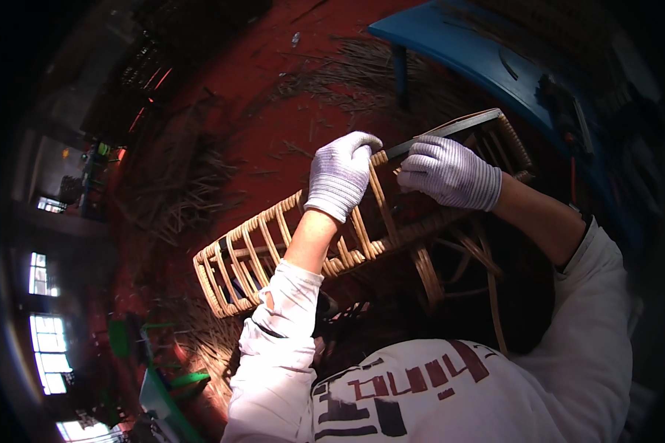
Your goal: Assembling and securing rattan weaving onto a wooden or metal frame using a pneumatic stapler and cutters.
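Observation:
A long woven rattan frame (253,255) lies slantwise in front of me, its left end low and its right end high. Tan strands wrap its rails and cross it like rungs. Along the far edge, a stretch of grey rail (469,124) is bare. My left hand (340,176), in a whitish knit glove, is closed over the far rail where the wrapping meets the bare part. Just right of it, my gloved right hand (451,173) is closed below the bare rail. A tan rattan end shows at its fingertips; most of what it holds is hidden.
A blue table (458,48) stands at the far right with tools (565,114) on it. Rattan offcuts (362,74) litter the red floor. Loose strands (427,277) hang below the frame. A green-edged seat (159,399) is at the lower left.

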`<state>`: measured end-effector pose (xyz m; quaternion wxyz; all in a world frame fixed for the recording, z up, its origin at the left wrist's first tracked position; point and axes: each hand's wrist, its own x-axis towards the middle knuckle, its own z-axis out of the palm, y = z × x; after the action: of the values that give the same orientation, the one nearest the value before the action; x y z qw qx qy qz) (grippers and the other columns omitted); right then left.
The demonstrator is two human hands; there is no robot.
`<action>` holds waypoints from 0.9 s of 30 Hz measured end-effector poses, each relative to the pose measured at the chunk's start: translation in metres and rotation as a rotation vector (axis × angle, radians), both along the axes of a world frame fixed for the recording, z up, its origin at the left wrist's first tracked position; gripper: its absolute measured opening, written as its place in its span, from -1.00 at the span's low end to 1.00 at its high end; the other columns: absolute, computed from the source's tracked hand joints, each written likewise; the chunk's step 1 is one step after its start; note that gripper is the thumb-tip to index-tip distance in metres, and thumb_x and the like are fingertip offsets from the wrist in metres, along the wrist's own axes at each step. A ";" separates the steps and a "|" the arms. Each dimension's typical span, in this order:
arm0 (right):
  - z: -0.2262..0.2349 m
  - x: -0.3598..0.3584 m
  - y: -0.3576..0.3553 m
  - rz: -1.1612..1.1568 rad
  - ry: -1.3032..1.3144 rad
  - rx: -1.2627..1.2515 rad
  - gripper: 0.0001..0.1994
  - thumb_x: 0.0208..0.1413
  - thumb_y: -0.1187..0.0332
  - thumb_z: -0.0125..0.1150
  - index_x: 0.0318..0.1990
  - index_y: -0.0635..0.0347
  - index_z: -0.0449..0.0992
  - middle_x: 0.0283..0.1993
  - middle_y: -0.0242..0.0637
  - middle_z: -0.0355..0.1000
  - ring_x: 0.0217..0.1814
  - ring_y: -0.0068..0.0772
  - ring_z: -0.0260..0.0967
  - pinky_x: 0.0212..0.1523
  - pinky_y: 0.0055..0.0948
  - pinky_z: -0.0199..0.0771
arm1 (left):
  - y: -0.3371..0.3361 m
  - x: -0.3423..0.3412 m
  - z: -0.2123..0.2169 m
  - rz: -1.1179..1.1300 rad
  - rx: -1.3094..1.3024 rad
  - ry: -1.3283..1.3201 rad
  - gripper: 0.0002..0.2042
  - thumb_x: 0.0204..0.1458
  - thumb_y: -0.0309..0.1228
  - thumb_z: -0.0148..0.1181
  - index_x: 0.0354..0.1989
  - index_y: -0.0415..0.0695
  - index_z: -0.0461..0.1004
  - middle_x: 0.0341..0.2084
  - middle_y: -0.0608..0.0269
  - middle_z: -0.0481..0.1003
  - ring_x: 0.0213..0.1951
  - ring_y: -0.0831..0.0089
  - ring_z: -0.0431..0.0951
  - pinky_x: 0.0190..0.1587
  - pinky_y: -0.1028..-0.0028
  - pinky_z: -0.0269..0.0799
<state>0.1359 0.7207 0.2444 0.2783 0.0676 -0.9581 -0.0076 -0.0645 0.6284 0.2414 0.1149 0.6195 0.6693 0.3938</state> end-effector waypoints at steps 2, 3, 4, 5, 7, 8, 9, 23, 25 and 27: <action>-0.003 0.005 0.001 -0.008 0.026 -0.022 -0.88 -0.04 0.39 0.34 -0.31 0.13 0.61 -0.27 -0.31 0.52 -0.14 -0.29 0.51 -0.01 -0.29 0.58 | -0.002 0.001 0.003 0.005 -0.047 0.024 -0.75 0.09 -0.50 -0.03 -0.20 -0.13 0.62 -0.30 0.09 0.63 -0.22 0.29 0.66 -0.11 0.40 0.52; -0.003 0.006 0.001 -0.014 0.056 -0.045 -0.89 -0.04 0.38 0.33 -0.32 0.13 0.61 -0.27 -0.32 0.51 -0.15 -0.29 0.51 -0.01 -0.29 0.57 | -0.003 0.002 0.004 0.011 -0.094 0.052 -0.74 0.10 -0.47 -0.02 -0.19 -0.12 0.63 -0.30 0.08 0.63 -0.22 0.27 0.66 -0.12 0.39 0.52; -0.003 0.007 -0.002 -0.014 0.053 -0.046 -0.89 -0.04 0.38 0.33 -0.32 0.13 0.61 -0.27 -0.32 0.51 -0.15 -0.29 0.51 -0.01 -0.29 0.57 | -0.004 0.003 0.003 0.011 -0.095 0.049 -0.74 0.10 -0.47 -0.02 -0.19 -0.12 0.63 -0.30 0.08 0.63 -0.22 0.27 0.66 -0.12 0.39 0.52; -0.002 0.005 -0.007 -0.014 0.063 -0.059 -0.90 -0.02 0.38 0.32 -0.33 0.13 0.61 -0.28 -0.32 0.52 -0.14 -0.28 0.51 -0.03 -0.29 0.57 | -0.004 0.003 0.003 0.007 -0.090 0.075 -0.74 0.10 -0.45 -0.02 -0.19 -0.10 0.63 -0.29 0.08 0.63 -0.22 0.23 0.65 -0.12 0.36 0.52; 0.006 -0.002 -0.012 -0.013 0.075 -0.074 -0.91 -0.01 0.38 0.31 -0.33 0.12 0.61 -0.28 -0.32 0.52 -0.14 -0.28 0.51 -0.05 -0.29 0.57 | -0.006 0.002 0.003 0.004 -0.087 0.102 -0.74 0.09 -0.42 -0.01 -0.20 -0.08 0.63 -0.29 0.08 0.62 -0.22 0.20 0.65 -0.13 0.34 0.53; 0.013 -0.005 -0.010 -0.013 0.078 -0.108 -0.91 0.01 0.38 0.30 -0.33 0.13 0.61 -0.29 -0.30 0.52 -0.15 -0.26 0.52 -0.07 -0.29 0.57 | -0.005 0.003 0.001 -0.004 -0.067 0.112 -0.75 0.10 -0.41 -0.01 -0.19 -0.08 0.63 -0.28 0.06 0.62 -0.21 0.16 0.64 -0.12 0.30 0.52; 0.017 -0.008 -0.008 -0.013 0.082 -0.142 -0.91 0.02 0.38 0.30 -0.33 0.15 0.61 -0.31 -0.28 0.53 -0.16 -0.24 0.53 -0.09 -0.30 0.56 | -0.004 0.003 0.001 -0.013 -0.048 0.122 -0.75 0.10 -0.41 0.00 -0.18 -0.08 0.62 -0.27 0.05 0.61 -0.20 0.11 0.63 -0.12 0.27 0.52; 0.014 -0.047 0.043 -0.423 -0.070 -0.658 -0.84 0.08 0.35 0.30 -0.24 0.22 0.64 -0.38 -0.11 0.57 -0.31 -0.16 0.58 -0.20 -0.34 0.55 | 0.019 0.007 0.018 0.058 -0.184 0.062 -0.67 0.06 -0.09 0.11 -0.20 -0.05 0.61 -0.27 0.00 0.59 -0.14 -0.02 0.57 -0.06 0.15 0.47; 0.014 -0.038 0.049 -0.458 -0.085 -0.692 -0.83 0.08 0.32 0.29 -0.24 0.20 0.64 -0.38 -0.11 0.57 -0.31 -0.17 0.58 -0.21 -0.34 0.54 | 0.033 0.025 0.028 0.116 -0.425 0.041 -0.55 -0.03 0.11 0.17 -0.22 -0.02 0.63 -0.27 -0.01 0.60 -0.14 -0.01 0.57 -0.10 0.16 0.45; 0.010 -0.019 0.055 -0.462 -0.066 -0.648 -0.81 0.06 0.27 0.27 -0.27 0.17 0.65 -0.38 -0.11 0.56 -0.31 -0.14 0.57 -0.23 -0.31 0.54 | 0.039 0.044 0.027 0.123 -0.428 0.026 -0.58 -0.04 0.08 0.22 -0.23 -0.02 0.65 -0.33 0.00 0.60 -0.20 0.01 0.60 -0.15 0.19 0.45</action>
<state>0.1169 0.7761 0.2546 0.2454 -0.2408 -0.9093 0.2345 -0.0202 0.6678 0.2681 0.2111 0.5440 0.7754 0.2411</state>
